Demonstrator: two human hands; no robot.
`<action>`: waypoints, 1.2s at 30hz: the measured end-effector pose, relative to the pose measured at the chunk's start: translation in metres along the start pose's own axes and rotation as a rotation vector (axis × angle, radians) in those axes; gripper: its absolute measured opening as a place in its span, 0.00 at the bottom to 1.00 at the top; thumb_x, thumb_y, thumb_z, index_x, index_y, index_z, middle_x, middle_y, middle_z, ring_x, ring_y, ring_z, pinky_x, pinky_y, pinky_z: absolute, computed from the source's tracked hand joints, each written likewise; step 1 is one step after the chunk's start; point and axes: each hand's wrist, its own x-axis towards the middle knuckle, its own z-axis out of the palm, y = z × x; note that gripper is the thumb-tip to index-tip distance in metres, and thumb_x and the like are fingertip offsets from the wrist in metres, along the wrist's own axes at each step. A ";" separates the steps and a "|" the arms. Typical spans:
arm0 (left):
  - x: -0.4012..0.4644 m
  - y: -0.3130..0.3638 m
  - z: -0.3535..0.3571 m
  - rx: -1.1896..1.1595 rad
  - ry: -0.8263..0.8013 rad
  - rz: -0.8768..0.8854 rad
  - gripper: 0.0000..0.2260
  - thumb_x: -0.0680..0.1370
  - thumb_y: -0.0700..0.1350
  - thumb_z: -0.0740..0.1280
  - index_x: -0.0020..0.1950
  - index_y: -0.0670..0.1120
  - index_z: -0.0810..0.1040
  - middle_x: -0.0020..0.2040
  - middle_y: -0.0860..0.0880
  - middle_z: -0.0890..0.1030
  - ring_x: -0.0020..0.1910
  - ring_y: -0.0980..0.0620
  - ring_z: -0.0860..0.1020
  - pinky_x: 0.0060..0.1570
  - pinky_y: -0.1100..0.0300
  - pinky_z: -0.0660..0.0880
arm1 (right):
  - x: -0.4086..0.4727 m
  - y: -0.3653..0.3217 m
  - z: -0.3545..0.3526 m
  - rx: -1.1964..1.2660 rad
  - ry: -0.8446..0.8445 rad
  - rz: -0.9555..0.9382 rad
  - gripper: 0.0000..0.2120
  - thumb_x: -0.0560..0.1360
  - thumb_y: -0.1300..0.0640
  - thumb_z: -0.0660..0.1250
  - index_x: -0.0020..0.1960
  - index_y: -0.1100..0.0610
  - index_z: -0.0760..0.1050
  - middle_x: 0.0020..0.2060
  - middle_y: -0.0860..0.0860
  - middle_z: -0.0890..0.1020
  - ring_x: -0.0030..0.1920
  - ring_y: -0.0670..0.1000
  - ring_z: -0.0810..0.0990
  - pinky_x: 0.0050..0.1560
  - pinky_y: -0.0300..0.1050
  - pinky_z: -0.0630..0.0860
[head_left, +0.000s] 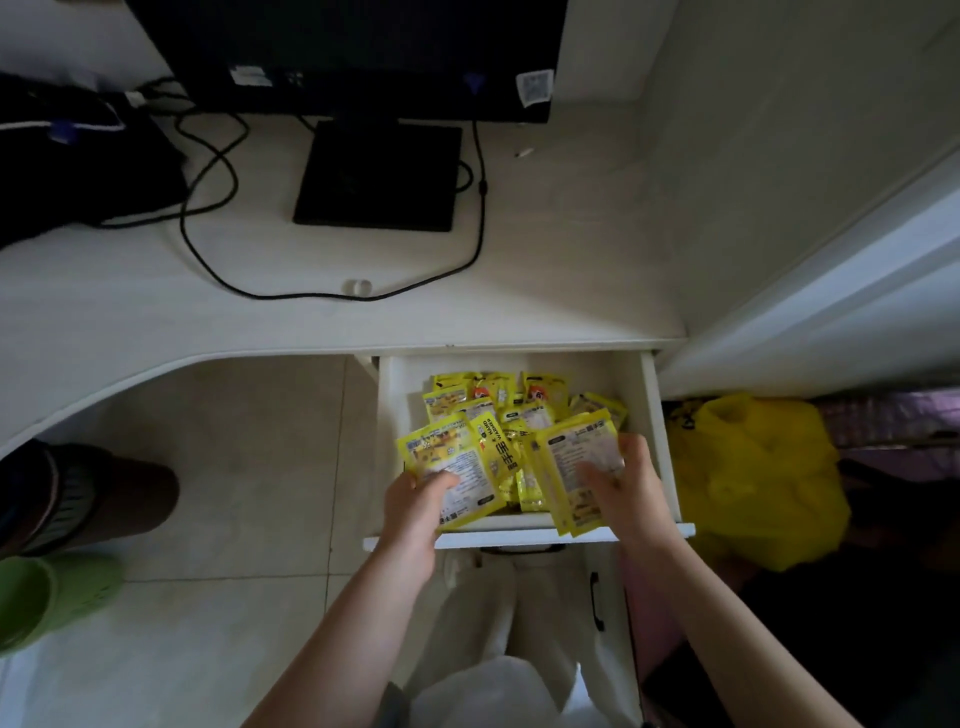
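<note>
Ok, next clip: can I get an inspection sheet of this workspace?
Surface: white desk, with its drawer pulled open.
Job's things: yellow packets heaped in the drawer.
Clutter: monitor stand and a small clear item on the desk.
Grippers: left hand holds a fan of packets; right hand holds another bunch; both are over the drawer's front.
Cables: black cable looped across the desk.
Surroundings: yellow plastic bag right of the drawer; green shoe on the tiled floor at left.
</note>
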 end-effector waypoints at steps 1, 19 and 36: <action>0.006 -0.003 0.004 0.016 -0.002 -0.010 0.15 0.63 0.45 0.74 0.48 0.47 0.79 0.50 0.44 0.83 0.52 0.42 0.80 0.59 0.39 0.75 | 0.003 0.005 -0.002 0.013 0.022 0.018 0.16 0.76 0.58 0.68 0.59 0.55 0.65 0.46 0.50 0.80 0.43 0.51 0.83 0.42 0.57 0.82; 0.077 -0.019 0.076 0.417 -0.093 -0.068 0.37 0.73 0.48 0.74 0.76 0.43 0.60 0.74 0.42 0.66 0.70 0.42 0.68 0.67 0.47 0.67 | 0.098 0.060 0.012 -0.077 0.031 0.270 0.18 0.77 0.56 0.65 0.63 0.58 0.62 0.48 0.54 0.77 0.42 0.54 0.79 0.42 0.54 0.81; 0.090 -0.022 0.072 0.847 -0.146 0.213 0.27 0.77 0.41 0.68 0.74 0.43 0.64 0.69 0.45 0.72 0.57 0.52 0.75 0.51 0.62 0.71 | 0.120 0.101 0.001 -0.415 -0.070 0.313 0.12 0.79 0.57 0.61 0.59 0.62 0.72 0.46 0.56 0.80 0.40 0.54 0.77 0.31 0.41 0.69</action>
